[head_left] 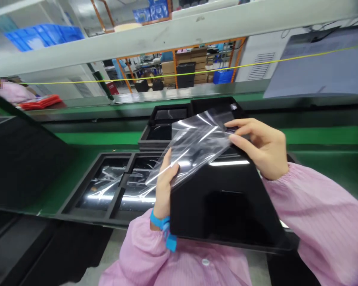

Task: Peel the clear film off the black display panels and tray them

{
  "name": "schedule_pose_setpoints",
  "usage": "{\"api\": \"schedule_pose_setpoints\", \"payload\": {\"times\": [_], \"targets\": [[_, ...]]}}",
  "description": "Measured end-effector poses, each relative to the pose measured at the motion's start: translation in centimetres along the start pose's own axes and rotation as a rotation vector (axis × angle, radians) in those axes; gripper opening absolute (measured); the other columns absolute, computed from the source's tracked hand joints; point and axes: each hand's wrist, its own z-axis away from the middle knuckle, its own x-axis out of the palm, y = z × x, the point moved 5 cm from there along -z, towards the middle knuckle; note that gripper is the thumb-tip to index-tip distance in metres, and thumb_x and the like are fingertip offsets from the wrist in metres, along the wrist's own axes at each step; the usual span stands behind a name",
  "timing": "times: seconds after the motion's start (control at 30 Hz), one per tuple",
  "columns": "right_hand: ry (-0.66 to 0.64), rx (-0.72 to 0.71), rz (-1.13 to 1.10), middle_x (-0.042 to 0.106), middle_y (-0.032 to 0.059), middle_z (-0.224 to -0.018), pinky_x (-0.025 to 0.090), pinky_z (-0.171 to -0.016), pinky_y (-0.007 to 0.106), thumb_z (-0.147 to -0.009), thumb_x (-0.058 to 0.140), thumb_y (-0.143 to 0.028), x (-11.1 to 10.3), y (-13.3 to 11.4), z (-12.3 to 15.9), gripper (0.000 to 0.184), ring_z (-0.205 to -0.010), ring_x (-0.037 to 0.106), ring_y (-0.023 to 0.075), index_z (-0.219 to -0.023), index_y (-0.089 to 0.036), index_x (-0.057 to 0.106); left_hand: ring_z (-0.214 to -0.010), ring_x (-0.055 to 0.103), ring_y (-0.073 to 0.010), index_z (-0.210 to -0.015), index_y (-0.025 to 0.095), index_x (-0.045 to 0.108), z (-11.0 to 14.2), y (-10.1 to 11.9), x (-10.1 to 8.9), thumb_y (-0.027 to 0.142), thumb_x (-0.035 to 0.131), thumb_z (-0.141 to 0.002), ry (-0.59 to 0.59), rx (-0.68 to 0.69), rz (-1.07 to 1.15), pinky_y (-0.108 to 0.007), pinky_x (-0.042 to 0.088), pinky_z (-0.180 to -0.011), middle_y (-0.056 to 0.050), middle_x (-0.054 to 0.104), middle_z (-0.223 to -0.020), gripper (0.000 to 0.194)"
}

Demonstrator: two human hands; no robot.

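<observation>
The left hand (164,186) points upward at the left edge of a glossy black panel (220,210), its thumb lying over the clear film (197,139) near the panel's upper left corner and its fingers close together. Its forearm rises from below, with a blue wristband (163,227) at the wrist. The right hand (264,149) reaches in from the right, knuckles up and fingers pointing left, pinching the film's upper right part between thumb and fingertips. The creased film slants across the panel's upper left part and beyond it.

The panel is held tilted in front of the torso, over the near edge of the green workbench (68,171). Left of it, a black two-compartment tray (115,204) lies along that near edge, with film-covered dark pieces inside; stacked black trays (155,145) sit farther back.
</observation>
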Motion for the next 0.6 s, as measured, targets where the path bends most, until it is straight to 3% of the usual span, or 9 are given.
{"api": "schedule_pose_setpoints", "payload": {"times": [0.07, 0.17, 0.3, 0.4, 0.5, 0.57, 0.6], "targets": [[0.012, -0.017, -0.018, 0.066, 0.0065, -0.100, 0.045, -0.077, 0.035, -0.083, 0.065, -0.016, 0.0, 1.0, 0.5, 0.010, -0.090, 0.062, 0.0210, -0.074, -0.020, 0.062, -0.116, 0.060, -0.0225, -0.133, 0.025, 0.051, 0.6, 1.0, 1.3, 0.025, 0.057, -0.087, -0.019, -0.117, 0.139, -0.037, 0.046, -0.101, -0.002, 0.068, -0.120, 0.047], [0.051, -0.009, 0.011, 0.066, 0.0081, -0.100, 0.044, -0.069, 0.035, -0.082, 0.066, -0.020, -0.1, 2.1, 1.0, 0.008, -0.091, 0.063, 0.0233, -0.075, -0.021, 0.063, -0.090, 0.070, -0.0191, -0.137, 0.026, 0.044, 0.9, 1.6, 2.6, 0.022, 0.060, -0.084, -0.079, -0.261, 0.336, -0.034, 0.052, -0.087, -0.001, 0.072, -0.104, 0.056], [0.064, -0.026, -0.007, 0.068, 0.0097, -0.093, 0.045, -0.064, 0.038, -0.079, 0.069, -0.020, -0.3, 2.9, 1.0, 0.009, -0.086, 0.065, 0.0256, -0.073, -0.024, 0.066, -0.073, 0.068, -0.0131, -0.133, 0.028, 0.048, 0.6, 1.4, 2.4, 0.019, 0.061, -0.082, -0.086, -0.289, 0.405, -0.029, 0.050, -0.081, 0.002, 0.069, -0.097, 0.053], [0.063, -0.023, -0.022, 0.068, 0.0118, -0.089, 0.046, -0.064, 0.041, -0.075, 0.074, -0.021, -0.1, 3.1, 0.8, 0.009, -0.082, 0.065, 0.0267, -0.071, -0.027, 0.068, -0.061, 0.062, -0.0100, -0.132, 0.027, 0.048, 0.6, 0.6, 2.1, 0.018, 0.063, -0.079, -0.066, -0.310, 0.412, -0.028, 0.048, -0.079, 0.006, 0.064, -0.076, 0.057], [0.043, 0.052, -0.008, 0.068, 0.0121, -0.090, 0.049, -0.074, 0.045, -0.077, 0.076, -0.036, 0.6, 3.7, 1.1, 0.013, -0.084, 0.065, 0.0280, -0.070, -0.028, 0.068, -0.057, 0.060, -0.0093, -0.133, 0.027, 0.046, 0.7, -0.2, 2.0, 0.021, 0.066, -0.075, -0.065, -0.335, 0.419, -0.027, 0.048, -0.077, 0.009, 0.057, -0.063, 0.062], [-0.044, 0.145, 0.029, 0.067, 0.0127, -0.101, 0.047, -0.085, 0.047, -0.079, 0.070, -0.054, 1.1, 4.8, 1.7, 0.023, -0.094, 0.064, 0.0292, -0.089, -0.033, 0.071, -0.066, 0.065, -0.0124, -0.135, 0.023, 0.043, 0.3, -0.5, 1.6, 0.027, 0.065, -0.076, -0.101, -0.306, 0.298, -0.030, 0.050, -0.079, 0.004, 0.065, -0.074, 0.063], [-0.099, 0.200, 0.058, 0.065, 0.0129, -0.109, 0.046, -0.089, 0.047, -0.080, 0.064, -0.063, 1.2, 5.7, 2.2, 0.037, -0.099, 0.062, 0.0295, -0.106, -0.036, 0.069, -0.071, 0.067, -0.0154, -0.136, 0.020, 0.041, -0.1, -0.4, 0.9, 0.029, 0.063, -0.077, -0.111, -0.273, 0.193, -0.033, 0.052, -0.079, 0.000, 0.069, -0.084, 0.064]]}}
